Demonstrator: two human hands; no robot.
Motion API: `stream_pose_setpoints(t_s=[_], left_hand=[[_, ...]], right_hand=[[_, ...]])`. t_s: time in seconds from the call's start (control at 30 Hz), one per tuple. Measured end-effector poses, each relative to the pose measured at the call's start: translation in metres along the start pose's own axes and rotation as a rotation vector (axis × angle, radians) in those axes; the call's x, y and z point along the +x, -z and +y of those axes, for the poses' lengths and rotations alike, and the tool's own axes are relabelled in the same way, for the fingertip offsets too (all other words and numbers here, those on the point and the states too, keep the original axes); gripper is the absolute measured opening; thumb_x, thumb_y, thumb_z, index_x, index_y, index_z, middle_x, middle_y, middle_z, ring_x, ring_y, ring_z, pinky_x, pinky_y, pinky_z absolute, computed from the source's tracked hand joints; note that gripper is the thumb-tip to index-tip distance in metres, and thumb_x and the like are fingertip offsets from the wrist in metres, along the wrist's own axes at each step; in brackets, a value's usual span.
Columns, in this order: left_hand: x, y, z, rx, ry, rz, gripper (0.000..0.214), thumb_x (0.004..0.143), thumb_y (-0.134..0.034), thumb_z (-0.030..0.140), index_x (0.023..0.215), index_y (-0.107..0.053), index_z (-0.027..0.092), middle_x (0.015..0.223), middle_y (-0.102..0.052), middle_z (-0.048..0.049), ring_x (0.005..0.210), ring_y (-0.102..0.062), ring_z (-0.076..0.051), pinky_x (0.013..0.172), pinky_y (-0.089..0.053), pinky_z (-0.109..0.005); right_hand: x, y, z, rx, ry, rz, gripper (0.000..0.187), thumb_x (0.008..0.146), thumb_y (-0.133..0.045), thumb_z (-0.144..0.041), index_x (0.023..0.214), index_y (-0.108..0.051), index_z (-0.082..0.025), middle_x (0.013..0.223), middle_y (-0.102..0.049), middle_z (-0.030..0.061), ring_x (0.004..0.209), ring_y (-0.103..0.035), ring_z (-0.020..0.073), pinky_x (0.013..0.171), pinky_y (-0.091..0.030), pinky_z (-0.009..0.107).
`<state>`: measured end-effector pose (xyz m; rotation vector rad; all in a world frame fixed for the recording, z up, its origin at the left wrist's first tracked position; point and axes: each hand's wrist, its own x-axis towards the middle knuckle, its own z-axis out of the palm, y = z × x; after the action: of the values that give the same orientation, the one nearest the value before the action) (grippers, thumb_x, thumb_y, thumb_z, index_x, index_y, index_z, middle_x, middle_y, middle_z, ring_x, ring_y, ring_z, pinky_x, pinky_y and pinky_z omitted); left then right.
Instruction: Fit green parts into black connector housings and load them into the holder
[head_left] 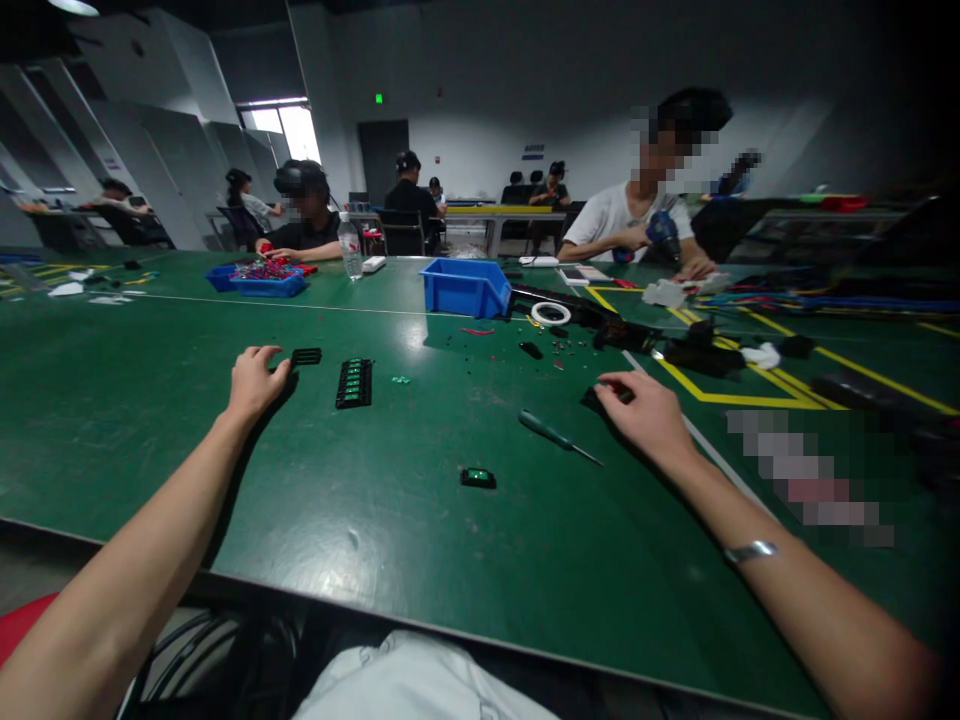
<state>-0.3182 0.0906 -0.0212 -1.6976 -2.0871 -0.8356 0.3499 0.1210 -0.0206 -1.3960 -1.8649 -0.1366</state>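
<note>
Two hands [257, 383] [643, 412]; black pieces [307, 356] [590, 398] (small) nearby

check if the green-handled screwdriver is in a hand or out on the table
Out on the table: the screwdriver lies there, with the left hand and right hand both apart from it.

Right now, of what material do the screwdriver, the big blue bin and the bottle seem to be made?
Screwdriver: the smooth green handle looks like plastic; the thin grey shaft is probably metal.
Big blue bin: likely moulded plastic, judging by its even colour and rounded edges.
Bottle: see-through and shiny, so perhaps clear plastic, though glass remains possible.
</note>
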Motion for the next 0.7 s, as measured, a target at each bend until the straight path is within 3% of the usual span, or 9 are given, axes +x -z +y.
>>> stream_pose_setpoints(t_s=[0.13, 0.3, 0.57, 0.7], left_hand=[[0.000, -0.013, -0.001, 0.009, -0.144, -0.121, 0.048, 0.091, -0.048, 0.041, 0.127, -0.067, 0.016, 0.137, -0.060, -0.0139, 0.126, -0.054, -0.030, 0.109, -0.041, -0.041], [0.004, -0.019, 0.014, 0.001, -0.237, -0.227, 0.045, 0.092, -0.047, 0.043, 0.117, -0.072, 0.016, 0.128, -0.068, -0.0118, 0.118, -0.061, -0.028, 0.104, -0.044, -0.036], [-0.003, -0.005, 0.017, 0.134, -0.138, -0.220, 0.038, 0.090, -0.054, 0.050, 0.094, -0.070, 0.016, 0.095, -0.068, -0.0121, 0.089, -0.060, -0.027, 0.084, -0.044, -0.035], [-0.006, 0.001, 0.026, 0.064, -0.074, -0.180, 0.030, 0.091, -0.056, 0.044, 0.086, -0.062, 0.016, 0.088, -0.064, -0.0105, 0.084, -0.057, -0.024, 0.077, -0.043, -0.032]], right_hand=[[0.001, 0.000, -0.002, 0.005, 0.006, -0.002, 0.026, 0.089, -0.063, -0.034, 0.102, -0.077, -0.018, 0.094, -0.073, 0.0081, 0.080, -0.069, 0.0233, 0.072, -0.053, 0.036], [-0.001, 0.007, -0.019, 0.051, 0.032, 0.008, 0.024, 0.090, -0.062, -0.032, 0.102, -0.076, -0.018, 0.097, -0.074, 0.0084, 0.084, -0.069, 0.0238, 0.075, -0.054, 0.038], [-0.006, 0.017, -0.062, 0.124, 0.113, -0.028, 0.018, 0.094, -0.061, -0.030, 0.099, -0.075, -0.020, 0.095, -0.073, 0.0074, 0.085, -0.069, 0.0234, 0.078, -0.054, 0.037], [-0.008, 0.018, -0.071, 0.148, 0.139, -0.039, 0.017, 0.095, -0.060, -0.029, 0.098, -0.075, -0.021, 0.095, -0.073, 0.0069, 0.086, -0.070, 0.0230, 0.078, -0.053, 0.036]])
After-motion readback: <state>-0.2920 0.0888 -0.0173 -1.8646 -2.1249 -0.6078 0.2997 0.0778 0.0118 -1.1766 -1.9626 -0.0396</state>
